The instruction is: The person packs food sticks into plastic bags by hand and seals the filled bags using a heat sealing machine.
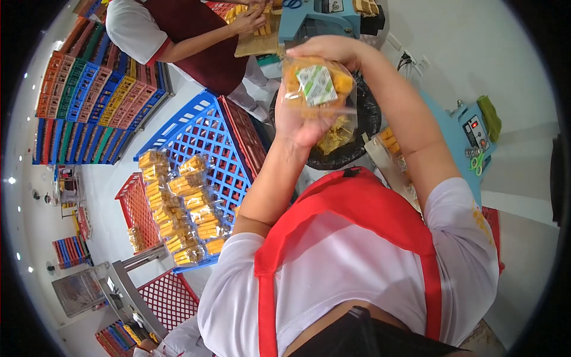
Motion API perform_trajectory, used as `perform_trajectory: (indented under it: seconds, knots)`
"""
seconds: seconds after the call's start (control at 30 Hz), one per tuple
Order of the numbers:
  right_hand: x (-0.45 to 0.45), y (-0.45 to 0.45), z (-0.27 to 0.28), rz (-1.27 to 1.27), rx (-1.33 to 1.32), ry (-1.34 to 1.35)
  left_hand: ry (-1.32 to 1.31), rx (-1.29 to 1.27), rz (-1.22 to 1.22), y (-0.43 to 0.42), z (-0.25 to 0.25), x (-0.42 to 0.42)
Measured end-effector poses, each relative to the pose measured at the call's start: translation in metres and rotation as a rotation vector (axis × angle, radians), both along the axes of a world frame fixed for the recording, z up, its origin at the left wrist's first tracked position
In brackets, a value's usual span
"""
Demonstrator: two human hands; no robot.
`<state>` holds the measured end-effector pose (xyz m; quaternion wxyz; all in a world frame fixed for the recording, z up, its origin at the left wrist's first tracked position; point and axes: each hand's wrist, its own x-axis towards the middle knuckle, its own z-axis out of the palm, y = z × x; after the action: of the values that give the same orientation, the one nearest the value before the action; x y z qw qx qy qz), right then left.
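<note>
A clear plastic bag [342, 89] of yellow-orange food pieces is held up in front of me. A white and green square packet or label shows on its face. My left hand [302, 126] supports the bag from beneath and behind, its fingers partly hidden by it. My right hand [328, 49] is curled over the bag's far edge, fingertips mostly out of sight. Beyond the bag is a bin lined with a black bag [373, 110], with yellowish crumpled plastic inside.
Left of me, a blue crate [238, 172] holds rows of bagged yellow sticks [193, 184]. A blue sealing machine [476, 134] with green scissors [477, 163] stands right. A co-worker [190, 35] handles yellow pieces beside another machine [324, 24]. Stacked crates [98, 89] fill the far left.
</note>
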<state>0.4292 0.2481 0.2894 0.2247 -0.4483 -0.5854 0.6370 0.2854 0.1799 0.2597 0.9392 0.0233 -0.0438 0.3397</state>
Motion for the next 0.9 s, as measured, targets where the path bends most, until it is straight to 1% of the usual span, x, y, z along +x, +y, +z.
perform_trajectory:
  seconds: [0.03, 0.07, 0.13, 0.17, 0.2, 0.23, 0.27, 0.3, 0.37, 0.4, 0.43, 0.5, 0.53, 0.6, 0.7, 0.77, 0.83, 0.9]
  knots:
    - [-0.003, 0.000, -0.012, -0.059, -0.140, 0.165, 0.046, -0.054, 0.005, -0.002, 0.004, 0.000]
    - [-0.002, 0.001, -0.021, -0.054, -0.138, 0.164, 0.092, -0.108, 0.011, -0.003, 0.006, -0.001]
    - [-0.010, -0.014, -0.020, -0.024, 0.009, 0.284, 0.088, -0.085, 0.007, -0.009, 0.005, -0.007]
    - [-0.010, -0.020, -0.016, -0.085, -0.150, 0.310, 0.122, -0.111, 0.009, -0.011, 0.005, -0.008]
    - [-0.011, -0.020, -0.019, -0.079, -0.156, 0.311, 0.156, -0.137, 0.011, -0.012, 0.005, -0.009]
    - [-0.011, -0.020, -0.024, -0.077, -0.215, 0.373, 0.155, -0.140, 0.016, -0.013, 0.003, -0.010]
    - [-0.010, -0.020, -0.027, -0.074, -0.272, 0.434, 0.115, -0.122, -0.002, -0.013, 0.002, -0.011]
    - [-0.010, -0.022, -0.027, -0.068, -0.273, 0.432, 0.074, -0.102, -0.020, -0.015, 0.004, -0.011]
    - [-0.012, -0.029, -0.027, -0.137, -0.362, 0.480, 0.119, -0.093, 0.011, -0.020, 0.011, -0.009]
    - [-0.012, -0.039, -0.028, -0.134, -0.363, 0.479, 0.167, -0.085, 0.034, -0.022, 0.014, -0.008]
    - [-0.014, -0.055, -0.024, -0.171, -0.206, 0.599, 0.167, -0.085, 0.036, -0.021, 0.012, -0.008]
    - [-0.013, -0.063, -0.024, -0.212, -0.049, 0.714, 0.116, -0.072, 0.000, -0.020, 0.008, -0.007]
    - [-0.011, -0.061, -0.027, -0.203, -0.139, 0.754, 0.114, -0.075, -0.002, -0.021, 0.007, -0.007]
    - [-0.008, -0.054, -0.034, -0.198, -0.226, 0.789, 0.118, -0.075, 0.000, -0.021, 0.007, -0.006]
    - [-0.004, -0.037, -0.039, -0.131, -0.228, 0.729, 0.134, -0.126, -0.011, -0.017, 0.006, -0.005]
    - [-0.002, -0.022, -0.041, -0.152, -0.225, 0.397, 0.133, -0.117, -0.035, -0.015, 0.004, -0.006]
    - [-0.003, -0.024, -0.032, -0.132, -0.250, 0.406, 0.128, -0.115, -0.050, -0.012, 0.000, -0.006]
    - [-0.002, -0.022, -0.025, -0.092, -0.286, 0.403, 0.044, -0.025, -0.092, -0.007, -0.010, -0.008]
